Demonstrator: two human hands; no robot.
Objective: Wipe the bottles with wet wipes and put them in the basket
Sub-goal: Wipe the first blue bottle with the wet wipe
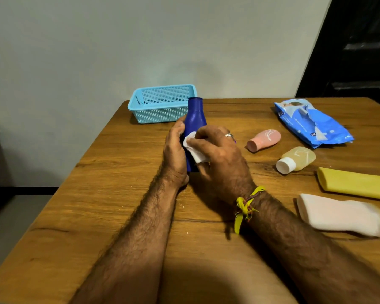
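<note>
Left of centre on the worktop (123, 194), near the basket (162, 104), the left hand (174, 150) grips the rigid, probably slippery blue bottle (195, 119) mid-body; the right hand (219, 159) pinches a soft wipe (192, 148) against it.

Looks like a home room: wood-grain tabletop (123, 216) against a plain painted wall (97, 51), with toiletry bottles (264, 140) and a wet-wipes pack (312, 123) lying about.

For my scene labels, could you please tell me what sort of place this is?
Probably a room in a home: a wood-grain table against a plain painted wall, with a light blue plastic mesh basket and a blue wet-wipes pack.
</note>
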